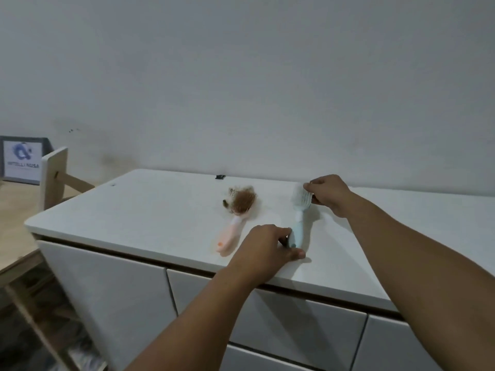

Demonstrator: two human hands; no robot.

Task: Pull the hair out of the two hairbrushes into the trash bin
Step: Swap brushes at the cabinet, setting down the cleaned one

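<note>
Left hand (263, 246) pinching blue brush (299, 212) handle on desk (160, 210); right hand (325, 192) pinching its bristle head. Pink brush (237, 215) alongside, matted with light, soft hair: best plucked at the clump.

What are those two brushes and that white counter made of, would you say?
Blue brush: likely plastic, smooth pale moulded handle. Pink brush: likely plastic too, glossy, its head matted with brown hair. Counter: smooth matte white top, perhaps laminate; I can't tell for sure.
</note>
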